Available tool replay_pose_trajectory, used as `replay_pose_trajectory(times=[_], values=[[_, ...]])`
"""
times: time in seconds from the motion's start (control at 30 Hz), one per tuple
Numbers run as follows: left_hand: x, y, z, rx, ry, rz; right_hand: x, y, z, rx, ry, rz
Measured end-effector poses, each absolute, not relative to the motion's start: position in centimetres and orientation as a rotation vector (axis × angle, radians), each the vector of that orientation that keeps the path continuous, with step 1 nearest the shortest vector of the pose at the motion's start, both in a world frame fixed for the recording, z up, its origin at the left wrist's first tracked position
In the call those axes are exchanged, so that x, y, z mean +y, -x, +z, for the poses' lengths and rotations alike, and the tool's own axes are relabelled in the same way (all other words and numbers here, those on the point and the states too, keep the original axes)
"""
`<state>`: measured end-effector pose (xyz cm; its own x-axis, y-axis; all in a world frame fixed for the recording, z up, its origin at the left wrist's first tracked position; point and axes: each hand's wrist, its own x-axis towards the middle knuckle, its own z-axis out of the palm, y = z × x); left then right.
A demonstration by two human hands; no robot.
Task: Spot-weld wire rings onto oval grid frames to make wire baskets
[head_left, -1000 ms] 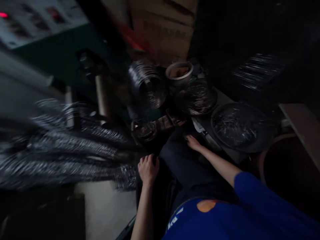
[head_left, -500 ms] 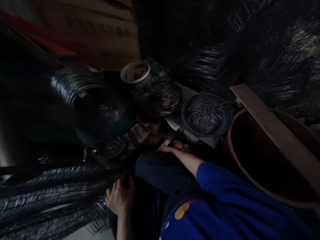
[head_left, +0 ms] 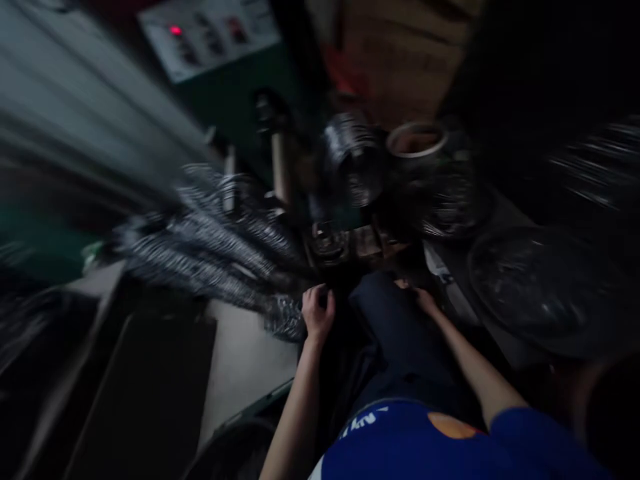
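Observation:
My left hand (head_left: 319, 311) rests at my left knee, thumb and fingers apart, with nothing seen in it. Close to its left lie long bundles of shiny metal pieces (head_left: 220, 250), smeared by motion. My right hand (head_left: 425, 301) hangs low beside my right leg (head_left: 387, 320). Its fingers are blurred and partly hidden, so whether it holds anything does not show. Just beyond my knees sits a small dark dish-like holder (head_left: 327, 243) with thin metal bits.
A coil of wire (head_left: 353, 157) stands ahead, near a white-rimmed bucket (head_left: 416, 141). Round dark pans (head_left: 533, 283) line the right side. At the upper left is a green machine with a panel (head_left: 210, 37) showing a red light. A cardboard box (head_left: 400, 60) stands behind.
The view has swung left, bringing the machine panel and metal bundles into sight. The brown tub has mostly left the view. Both hands stay low by my legs.

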<state>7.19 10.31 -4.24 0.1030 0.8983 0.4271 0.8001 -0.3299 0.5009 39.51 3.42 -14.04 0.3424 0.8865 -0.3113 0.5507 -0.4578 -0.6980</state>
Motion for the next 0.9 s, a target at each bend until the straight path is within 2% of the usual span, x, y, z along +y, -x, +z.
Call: replay_pose_trajectory(times=[0.13,0.27,0.5,0.6,0.73,0.8,0.9], values=[[9.9,-2.2,-4.7,1.903,-2.002,1.190,6.2,-41.7,-13.1,-1.426,2.019,0.858],[8.7,0.6,-4.6,1.973,-1.928,1.208,10.8,-41.6,-9.1,-1.500,1.905,0.684],[8.2,-0.4,-3.7,2.028,-2.016,1.007,26.7,-31.0,-0.5,-1.886,1.529,0.577],[7.8,0.7,-4.4,2.034,-1.956,1.066,31.5,-27.4,0.1,-1.904,1.545,0.624],[8.0,3.3,-4.9,2.016,-1.907,1.162,33.2,-25.5,0.0,-1.860,1.601,0.716],[9.7,4.7,-3.4,2.005,-1.933,1.221,32.6,-25.3,0.5,-1.820,1.580,0.726],[15.2,6.3,2.2,2.059,-2.042,1.345,30.3,-25.4,2.1,-1.812,1.493,0.750]])
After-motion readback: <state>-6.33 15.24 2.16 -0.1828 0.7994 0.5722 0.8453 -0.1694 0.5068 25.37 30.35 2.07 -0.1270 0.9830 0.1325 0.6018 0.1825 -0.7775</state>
